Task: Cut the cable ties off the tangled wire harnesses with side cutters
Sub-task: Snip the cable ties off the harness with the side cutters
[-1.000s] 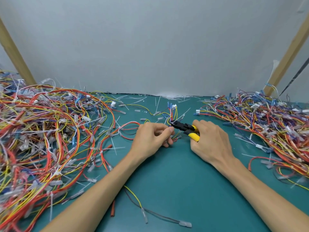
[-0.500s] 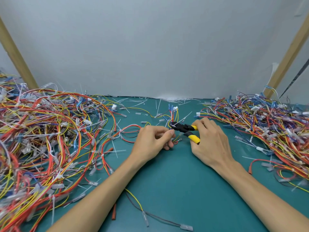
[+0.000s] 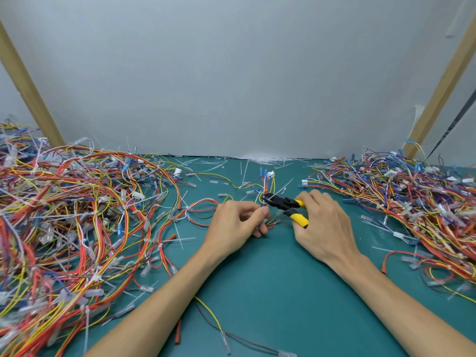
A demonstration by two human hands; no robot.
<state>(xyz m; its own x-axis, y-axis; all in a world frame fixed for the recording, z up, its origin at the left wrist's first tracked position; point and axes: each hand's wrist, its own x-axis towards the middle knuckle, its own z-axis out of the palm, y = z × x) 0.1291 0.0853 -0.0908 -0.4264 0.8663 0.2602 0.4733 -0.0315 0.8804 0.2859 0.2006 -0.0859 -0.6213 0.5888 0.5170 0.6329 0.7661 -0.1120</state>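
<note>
My right hand grips the side cutters by their yellow handles, which stand spread apart. The black jaws point left at a small wire harness of yellow, red and blue wires with a white connector at its far end. My left hand pinches that harness between thumb and fingers, just left of the cutter tips. Whether the jaws are on a cable tie I cannot tell.
A big tangle of red, orange and yellow harnesses covers the left of the green mat. A second pile lies at the right. Cut white ties litter the back edge by the wall. Loose wires lie near my left forearm.
The cutter handles have spread wider apart, and the jaws stay at the harness. Both hands keep nearly the same place.
</note>
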